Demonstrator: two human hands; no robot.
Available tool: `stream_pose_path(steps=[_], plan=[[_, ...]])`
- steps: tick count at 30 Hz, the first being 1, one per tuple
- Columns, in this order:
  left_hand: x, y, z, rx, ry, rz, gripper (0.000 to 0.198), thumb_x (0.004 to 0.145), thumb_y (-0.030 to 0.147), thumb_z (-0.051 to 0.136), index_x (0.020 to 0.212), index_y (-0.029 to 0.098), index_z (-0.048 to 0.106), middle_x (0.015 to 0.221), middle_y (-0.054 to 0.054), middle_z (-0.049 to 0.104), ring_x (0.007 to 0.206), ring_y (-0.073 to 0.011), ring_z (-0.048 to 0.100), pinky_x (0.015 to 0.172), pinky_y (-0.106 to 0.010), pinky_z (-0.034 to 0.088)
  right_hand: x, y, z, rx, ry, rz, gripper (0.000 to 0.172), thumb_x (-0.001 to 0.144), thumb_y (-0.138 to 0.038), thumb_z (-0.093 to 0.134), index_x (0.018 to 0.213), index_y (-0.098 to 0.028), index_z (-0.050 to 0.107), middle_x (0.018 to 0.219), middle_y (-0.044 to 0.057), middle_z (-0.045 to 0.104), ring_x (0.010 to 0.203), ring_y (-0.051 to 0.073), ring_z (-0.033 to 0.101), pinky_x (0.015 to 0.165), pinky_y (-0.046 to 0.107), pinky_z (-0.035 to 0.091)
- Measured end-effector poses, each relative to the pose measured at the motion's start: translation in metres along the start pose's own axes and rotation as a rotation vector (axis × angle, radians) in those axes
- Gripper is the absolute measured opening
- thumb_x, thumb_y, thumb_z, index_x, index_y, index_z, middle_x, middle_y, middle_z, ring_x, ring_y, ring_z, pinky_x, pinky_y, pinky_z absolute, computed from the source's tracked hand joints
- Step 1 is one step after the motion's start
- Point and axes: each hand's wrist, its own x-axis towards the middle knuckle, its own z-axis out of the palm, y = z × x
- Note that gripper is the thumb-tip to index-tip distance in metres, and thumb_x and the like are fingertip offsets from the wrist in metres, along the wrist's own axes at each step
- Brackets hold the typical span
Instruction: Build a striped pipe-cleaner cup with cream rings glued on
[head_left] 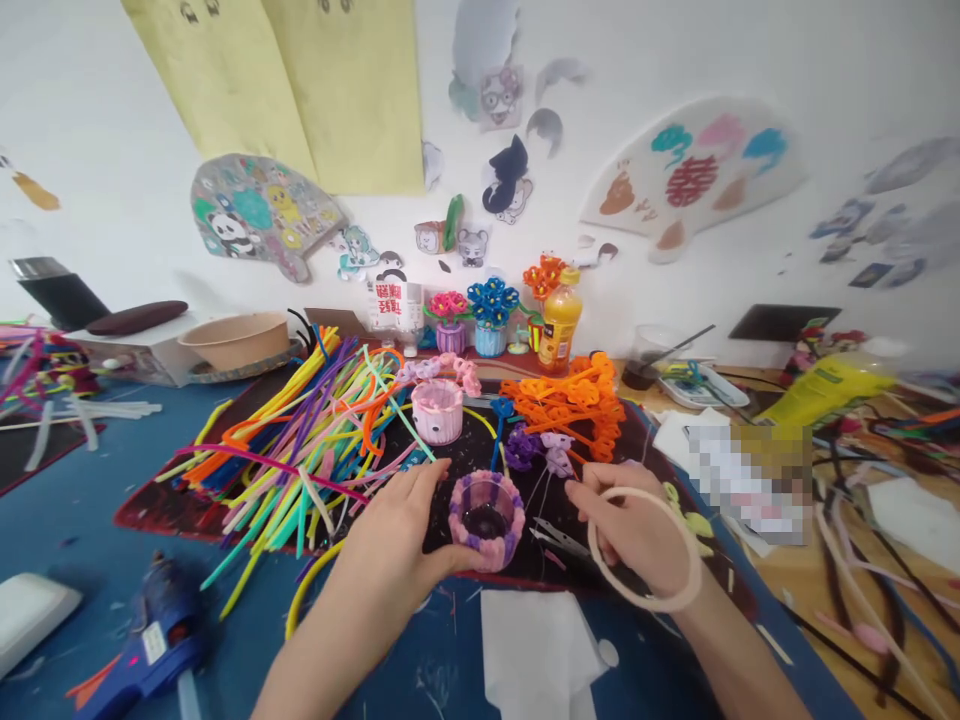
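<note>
My left hand rests on the dark mat, its fingers curled against the left side of a small cup wrapped in purple and pink pipe cleaners. My right hand lies just right of the cup with a thin pale tape ring around its fingers. Its fingertips sit near small metal scissors on the mat. What the right fingers pinch, if anything, is hidden.
A heap of coloured pipe cleaners covers the mat's left. A pink wrapped cup, orange pipe-cleaner flowers and an orange bottle stand behind. A blue glue gun lies front left, white paper in front.
</note>
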Motion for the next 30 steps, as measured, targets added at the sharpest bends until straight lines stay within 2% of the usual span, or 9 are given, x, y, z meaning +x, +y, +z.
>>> stream_pose_path(steps=[3, 6, 10, 14, 17, 24, 28, 30], plan=[[-0.005, 0.005, 0.008, -0.028, 0.064, -0.093, 0.065, 0.068, 0.042, 0.082, 0.123, 0.016, 0.059, 0.12, -0.016, 0.068, 0.113, -0.0342, 0.064, 0.094, -0.052, 0.053, -0.001, -0.002, 0.008, 0.029, -0.023, 0.022, 0.038, 0.08, -0.043, 0.061, 0.054, -0.023, 0.043, 0.032, -0.007, 0.043, 0.028, 0.009, 0.04, 0.034, 0.019, 0.032], [-0.007, 0.009, 0.013, -0.104, 0.061, -0.094, 0.055, 0.069, 0.036, 0.082, 0.117, 0.02, 0.062, 0.117, -0.012, 0.069, 0.109, -0.0304, 0.065, 0.092, -0.047, 0.055, -0.004, -0.004, 0.017, -0.068, -0.039, -0.01, 0.041, 0.083, -0.047, 0.059, 0.054, -0.023, 0.042, 0.036, -0.004, 0.048, 0.033, 0.011, 0.044, 0.036, 0.02, 0.033], [-0.004, 0.011, 0.014, -0.196, 0.057, -0.084, 0.051, 0.067, 0.029, 0.085, 0.112, 0.022, 0.064, 0.11, -0.009, 0.072, 0.101, -0.0278, 0.069, 0.085, -0.041, 0.059, -0.004, -0.006, 0.029, -0.155, -0.064, -0.08, 0.045, 0.087, -0.051, 0.053, 0.055, -0.022, 0.044, 0.043, -0.003, 0.05, 0.04, 0.012, 0.048, 0.041, 0.02, 0.037], [-0.006, 0.006, 0.016, -0.217, 0.036, -0.057, 0.047, 0.073, 0.038, 0.08, 0.114, 0.023, 0.063, 0.114, -0.009, 0.071, 0.104, -0.0271, 0.067, 0.087, -0.04, 0.058, -0.003, -0.002, 0.034, -0.109, -0.179, -0.033, 0.047, 0.09, -0.055, 0.05, 0.058, -0.021, 0.046, 0.047, -0.003, 0.051, 0.042, 0.012, 0.05, 0.041, 0.019, 0.04], [-0.009, 0.003, 0.019, -0.207, 0.03, -0.045, 0.047, 0.076, 0.043, 0.077, 0.116, 0.023, 0.062, 0.115, -0.009, 0.071, 0.106, -0.0264, 0.067, 0.088, -0.039, 0.058, -0.003, -0.001, 0.036, -0.085, -0.209, -0.013, 0.047, 0.089, -0.056, 0.05, 0.059, -0.021, 0.046, 0.048, -0.002, 0.052, 0.043, 0.012, 0.052, 0.042, 0.019, 0.042], [-0.005, 0.009, 0.016, -0.217, 0.062, -0.017, 0.039, 0.077, 0.039, 0.076, 0.111, 0.022, 0.065, 0.108, -0.009, 0.072, 0.098, -0.0259, 0.069, 0.083, -0.038, 0.059, -0.003, -0.005, 0.041, -0.145, -0.145, -0.021, 0.047, 0.091, -0.054, 0.048, 0.058, -0.02, 0.046, 0.047, -0.002, 0.051, 0.043, 0.011, 0.048, 0.043, 0.02, 0.036], [-0.009, 0.007, 0.009, -0.148, 0.018, -0.053, 0.056, 0.072, 0.038, 0.08, 0.122, 0.022, 0.061, 0.117, -0.011, 0.07, 0.107, -0.0305, 0.066, 0.09, -0.045, 0.056, -0.005, -0.014, 0.03, -0.195, -0.139, -0.02, 0.044, 0.089, -0.051, 0.05, 0.056, -0.021, 0.046, 0.046, -0.003, 0.051, 0.042, 0.012, 0.048, 0.042, 0.02, 0.037], [-0.013, 0.005, 0.001, -0.111, 0.034, -0.055, 0.062, 0.07, 0.04, 0.082, 0.126, 0.023, 0.06, 0.124, -0.012, 0.067, 0.112, -0.0321, 0.064, 0.094, -0.047, 0.054, -0.005, -0.021, 0.022, -0.259, -0.076, -0.025, 0.043, 0.087, -0.046, 0.05, 0.053, -0.021, 0.044, 0.041, -0.004, 0.047, 0.038, 0.011, 0.046, 0.041, 0.021, 0.035]])
